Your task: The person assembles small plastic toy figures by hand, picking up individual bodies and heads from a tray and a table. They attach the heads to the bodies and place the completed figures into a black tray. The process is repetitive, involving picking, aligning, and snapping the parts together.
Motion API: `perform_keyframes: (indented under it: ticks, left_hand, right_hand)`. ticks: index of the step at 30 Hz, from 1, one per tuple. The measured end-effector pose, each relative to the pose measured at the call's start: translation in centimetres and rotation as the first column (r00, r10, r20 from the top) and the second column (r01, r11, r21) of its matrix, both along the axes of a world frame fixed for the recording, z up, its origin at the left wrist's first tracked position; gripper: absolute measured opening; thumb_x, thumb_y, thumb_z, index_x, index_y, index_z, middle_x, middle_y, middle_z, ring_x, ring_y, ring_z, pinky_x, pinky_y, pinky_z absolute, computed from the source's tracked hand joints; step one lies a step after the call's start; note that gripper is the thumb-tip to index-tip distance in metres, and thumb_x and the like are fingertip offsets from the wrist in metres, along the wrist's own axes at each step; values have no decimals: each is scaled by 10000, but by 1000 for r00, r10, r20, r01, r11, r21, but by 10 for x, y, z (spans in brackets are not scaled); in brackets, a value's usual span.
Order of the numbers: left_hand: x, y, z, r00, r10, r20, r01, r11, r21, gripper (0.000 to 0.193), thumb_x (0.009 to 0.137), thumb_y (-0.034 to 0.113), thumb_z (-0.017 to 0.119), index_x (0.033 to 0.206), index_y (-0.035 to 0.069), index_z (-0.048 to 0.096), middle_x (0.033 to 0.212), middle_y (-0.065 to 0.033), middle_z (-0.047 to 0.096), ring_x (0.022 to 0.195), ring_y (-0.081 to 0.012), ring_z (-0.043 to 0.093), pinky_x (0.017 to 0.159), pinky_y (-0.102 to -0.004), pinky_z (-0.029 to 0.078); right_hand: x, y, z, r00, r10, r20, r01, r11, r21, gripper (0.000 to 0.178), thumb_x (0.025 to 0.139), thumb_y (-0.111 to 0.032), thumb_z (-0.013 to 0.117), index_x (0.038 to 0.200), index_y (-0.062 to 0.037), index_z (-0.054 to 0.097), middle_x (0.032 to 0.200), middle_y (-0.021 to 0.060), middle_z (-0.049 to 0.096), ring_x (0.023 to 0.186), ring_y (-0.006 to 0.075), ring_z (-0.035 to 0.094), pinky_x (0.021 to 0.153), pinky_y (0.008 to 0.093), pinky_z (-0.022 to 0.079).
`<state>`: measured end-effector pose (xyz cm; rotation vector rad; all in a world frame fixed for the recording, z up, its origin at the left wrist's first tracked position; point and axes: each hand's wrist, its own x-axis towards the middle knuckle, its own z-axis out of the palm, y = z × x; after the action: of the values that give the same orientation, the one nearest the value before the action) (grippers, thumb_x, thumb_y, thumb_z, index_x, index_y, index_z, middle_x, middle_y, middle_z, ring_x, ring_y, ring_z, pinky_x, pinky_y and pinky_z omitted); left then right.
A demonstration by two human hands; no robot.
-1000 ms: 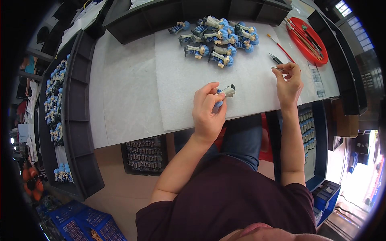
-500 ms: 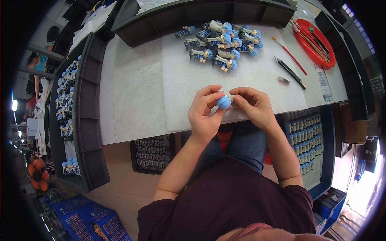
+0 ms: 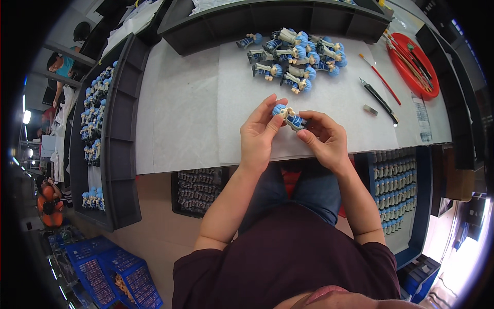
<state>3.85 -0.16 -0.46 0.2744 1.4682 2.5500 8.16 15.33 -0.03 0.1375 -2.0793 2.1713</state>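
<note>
Between my two hands, above the near part of the paper-covered table, is a small figurine (image 3: pixel 294 121) with blue hair and a blue outfit, its front turned up. My left hand (image 3: pixel 260 135) pinches it at the head end, thumb against the side of the face. At the legs, my right hand (image 3: pixel 328 140) grips the other end with thumb and fingers. Farther back lies a heap of similar figurines (image 3: pixel 298 55), tumbled on a white sheet (image 3: pixel 234 98).
Right of the sheet lie a red-handled brush (image 3: pixel 381 80), a black pen-like tool (image 3: pixel 378 100) and a small grey block (image 3: pixel 370 109). A red tray (image 3: pixel 436 94) holds brushes. Dark crates stand left (image 3: pixel 119 149) and behind (image 3: pixel 206 32); a blue crate (image 3: pixel 423 206) of figurines sits below right.
The figurine has been turned in my hands: the back of its blue head faced up before, and now its face and front show. The whole view has shifted slightly.
</note>
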Motion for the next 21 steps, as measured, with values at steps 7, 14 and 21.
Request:
perform_keyframes:
  ticks: [7, 14, 21]
  left_hand:
    - [0, -3, -3, 999, -25, 40, 25, 1000, -5, 360, 901, 50, 548, 1250, -23, 493, 1170, -133, 576, 1041, -171, 560, 939, -320, 430]
    - [1, -6, -7, 999, -36, 34, 37, 999, -13, 367, 893, 27, 551, 1252, -22, 494, 1104, -98, 600, 1015, -156, 568, 925, -309, 436]
    - [0, -2, -3, 999, -8, 34, 8, 1000, -19, 342, 882, 25, 570, 1215, -30, 514, 1078, -89, 605, 977, -141, 573, 893, -300, 454]
  right_hand:
    - [0, -5, -5, 998, -30, -53, 32, 998, 49, 468, 748, -6, 721, 1166, 29, 513, 1082, 139, 591, 984, 191, 602, 867, 320, 513]
    - [0, -5, -5, 997, -53, -56, 56, 997, 54, 517, 725, 8, 734, 1186, 19, 500, 1073, 130, 594, 1017, 193, 587, 853, 314, 520]
    - [0, -5, -4, 999, -47, -26, 49, 997, 65, 541, 710, -13, 754, 1188, 10, 501, 1059, 133, 601, 1014, 201, 590, 841, 315, 524]
